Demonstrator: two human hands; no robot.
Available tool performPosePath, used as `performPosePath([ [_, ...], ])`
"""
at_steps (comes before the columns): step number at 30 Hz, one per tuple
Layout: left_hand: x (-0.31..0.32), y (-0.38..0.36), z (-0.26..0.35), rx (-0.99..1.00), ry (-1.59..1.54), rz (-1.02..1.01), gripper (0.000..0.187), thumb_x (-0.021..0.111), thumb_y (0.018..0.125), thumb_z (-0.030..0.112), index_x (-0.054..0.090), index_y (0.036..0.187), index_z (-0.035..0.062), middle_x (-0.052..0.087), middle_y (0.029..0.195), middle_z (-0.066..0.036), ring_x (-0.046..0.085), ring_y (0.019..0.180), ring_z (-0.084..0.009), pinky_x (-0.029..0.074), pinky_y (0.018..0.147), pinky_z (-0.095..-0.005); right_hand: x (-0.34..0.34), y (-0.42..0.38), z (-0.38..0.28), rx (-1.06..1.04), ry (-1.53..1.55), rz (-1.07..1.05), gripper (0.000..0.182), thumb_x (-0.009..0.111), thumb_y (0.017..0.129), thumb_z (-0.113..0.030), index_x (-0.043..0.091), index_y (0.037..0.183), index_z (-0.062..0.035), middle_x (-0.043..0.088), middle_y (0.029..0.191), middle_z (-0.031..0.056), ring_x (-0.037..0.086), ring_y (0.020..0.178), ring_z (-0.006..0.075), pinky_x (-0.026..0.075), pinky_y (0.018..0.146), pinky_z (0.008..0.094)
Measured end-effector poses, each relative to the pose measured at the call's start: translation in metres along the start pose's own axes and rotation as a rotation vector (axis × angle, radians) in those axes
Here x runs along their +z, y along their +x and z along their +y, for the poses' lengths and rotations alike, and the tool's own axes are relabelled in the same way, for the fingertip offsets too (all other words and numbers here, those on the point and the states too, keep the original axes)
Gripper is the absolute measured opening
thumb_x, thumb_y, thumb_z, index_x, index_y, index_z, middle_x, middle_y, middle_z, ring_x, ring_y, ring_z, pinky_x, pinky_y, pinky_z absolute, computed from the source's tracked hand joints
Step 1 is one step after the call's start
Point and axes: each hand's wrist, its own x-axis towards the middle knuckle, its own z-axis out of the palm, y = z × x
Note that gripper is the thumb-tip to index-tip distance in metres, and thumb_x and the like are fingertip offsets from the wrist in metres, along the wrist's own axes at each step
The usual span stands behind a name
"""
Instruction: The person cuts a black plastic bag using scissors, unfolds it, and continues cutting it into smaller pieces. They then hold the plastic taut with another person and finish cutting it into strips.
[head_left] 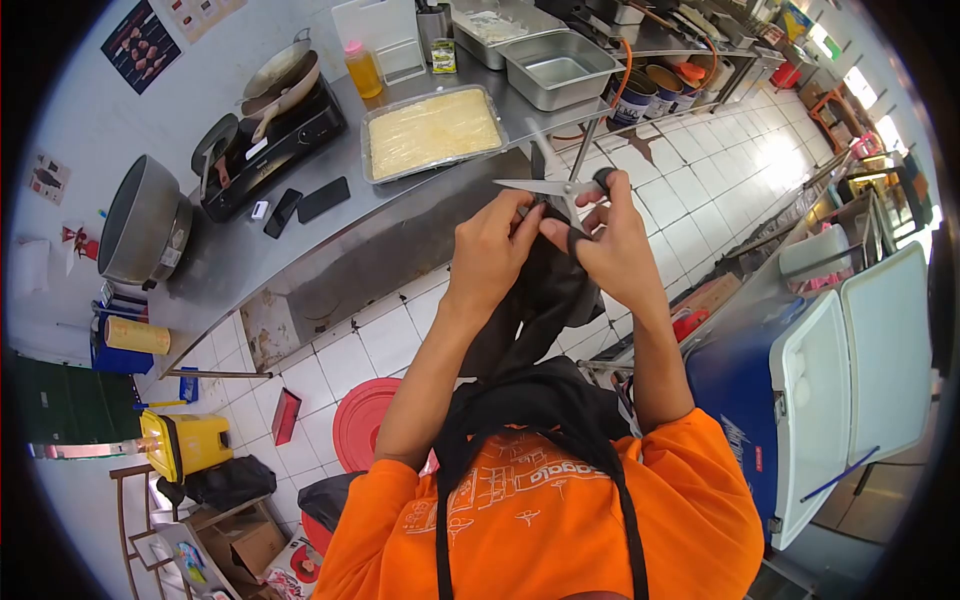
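My right hand (622,250) has its fingers in the black handle loops of a pair of scissors (548,187). The two metal blades stand apart, one pointing left and the other up and away. Close beside it, my left hand (488,250) is closed, with thumb and fingertips pinched together just below the left-pointing blade. Something small and dark shows at those fingertips, but I cannot make out what it is. Beyond the hands, on the steel table, lies a metal tray (435,133) of pale yellow food under clear plastic wrap.
The steel table (225,262) also bears a black stove (290,140) with pans, two phones (323,198), a large round pan (140,220), a bottle of yellow liquid (362,70) and a deep steel pan (560,72). An open blue cooler (735,400) stands to my right.
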Motion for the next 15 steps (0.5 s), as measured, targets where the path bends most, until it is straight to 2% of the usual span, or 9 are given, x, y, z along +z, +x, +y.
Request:
performPosePath([
  [1, 0.000, 0.001, 0.000, 0.006, 0.001, -0.004, 0.013, 0.071, 0.085, 0.008, 0.062, 0.093, 0.0017, 0.060, 0.068, -0.011, 0.057, 0.056, -0.0241, 0.046, 0.053, -0.0338, -0.003, -0.005, -0.005, 0.012, 0.016, 0.019, 0.044, 0.076, 0.077, -0.010, 0.046, 0.106, 0.0001, 0.055, 0.082, 0.0051, 0.050, 0.069, 0.0113, 0.043, 0.057, 0.0273],
  [2, 0.001, 0.002, -0.001, -0.018, 0.011, 0.010, 0.013, 0.071, 0.085, 0.008, 0.062, 0.093, 0.0021, 0.058, 0.067, -0.010, 0.055, 0.055, -0.0229, 0.045, 0.052, -0.0329, -0.010, -0.012, -0.008, 0.009, 0.019, 0.025, 0.044, 0.076, 0.077, -0.010, 0.046, 0.106, 0.0001, 0.055, 0.082, 0.0051, 0.050, 0.069, 0.0113, 0.043, 0.057, 0.0273],
  [4, 0.002, 0.006, -0.001, -0.037, 0.021, 0.021, 0.013, 0.071, 0.084, 0.007, 0.062, 0.094, 0.0024, 0.056, 0.066, -0.010, 0.053, 0.054, -0.0217, 0.044, 0.052, -0.0321, -0.035, -0.035, -0.006, 0.063, 0.217, -0.318, 0.050, 0.075, 0.082, -0.044, 0.053, 0.095, -0.0012, 0.054, 0.075, 0.0033, 0.051, 0.064, 0.0098, 0.040, 0.053, 0.0248],
  [6, 0.004, 0.006, 0.003, -0.063, -0.008, 0.051, 0.013, 0.071, 0.084, 0.006, 0.062, 0.094, 0.0027, 0.054, 0.064, -0.009, 0.051, 0.053, -0.0206, 0.043, 0.051, -0.0312, -0.048, -0.063, -0.004, 0.263, 0.495, -0.738, 0.073, 0.053, 0.083, -0.076, 0.056, 0.088, -0.0030, 0.052, 0.067, 0.0010, 0.050, 0.054, 0.0084, 0.036, 0.049, 0.0218],
  [7, 0.006, 0.004, 0.003, -0.065, -0.015, 0.033, 0.013, 0.071, 0.084, 0.006, 0.062, 0.094, 0.0027, 0.054, 0.064, -0.009, 0.051, 0.053, -0.0206, 0.043, 0.051, -0.0312, -0.037, -0.080, 0.009, 0.332, 0.714, -0.875, 0.085, 0.032, 0.083, -0.085, 0.057, 0.088, -0.0030, 0.049, 0.061, -0.0002, 0.046, 0.047, 0.0083, 0.035, 0.046, 0.0207],
  [9, 0.012, 0.001, 0.003, -0.080, -0.027, -0.012, 0.015, 0.071, 0.083, 0.004, 0.062, 0.094, 0.0028, 0.057, 0.067, -0.009, 0.054, 0.056, -0.0208, 0.045, 0.053, -0.0313, -0.027, -0.094, 0.006, 0.536, 0.722, -0.833, 0.084, 0.030, 0.086, -0.082, 0.057, 0.088, -0.0028, 0.051, 0.065, 0.0015, 0.046, 0.048, 0.0082, 0.036, 0.045, 0.0205],
  [10, 0.015, -0.002, 0.004, -0.081, -0.037, -0.039, 0.015, 0.071, 0.083, 0.004, 0.062, 0.094, 0.0028, 0.057, 0.067, -0.009, 0.054, 0.056, -0.0208, 0.045, 0.053, -0.0313, -0.023, -0.096, 0.004, 0.544, 0.694, -0.751, 0.084, 0.029, 0.086, -0.082, 0.056, 0.087, -0.0029, 0.053, 0.068, 0.0036, 0.046, 0.047, 0.0080, 0.036, 0.044, 0.0215],
  [12, 0.023, -0.006, 0.007, -0.015, -0.026, -0.004, 0.015, 0.072, 0.081, 0.005, 0.065, 0.094, 0.0034, 0.058, 0.066, -0.007, 0.054, 0.056, -0.0146, 0.045, 0.053, -0.0286, -0.019, -0.095, 0.010, 0.630, 0.763, -0.694, 0.082, 0.029, 0.087, -0.081, 0.054, 0.083, -0.0030, 0.053, 0.072, 0.0049, 0.046, 0.047, 0.0082, 0.036, 0.041, 0.0222],
  [15, 0.033, -0.011, 0.012, 0.024, -0.029, -0.031, 0.016, 0.072, 0.080, 0.004, 0.066, 0.095, 0.0038, 0.059, 0.068, -0.007, 0.055, 0.057, -0.0150, 0.046, 0.054, -0.0288, -0.016, -0.099, 0.012, 0.654, 0.809, -0.665, 0.082, 0.030, 0.087, -0.081, 0.054, 0.082, -0.0027, 0.053, 0.072, 0.0052, 0.046, 0.046, 0.0086, 0.035, 0.040, 0.0220],
])
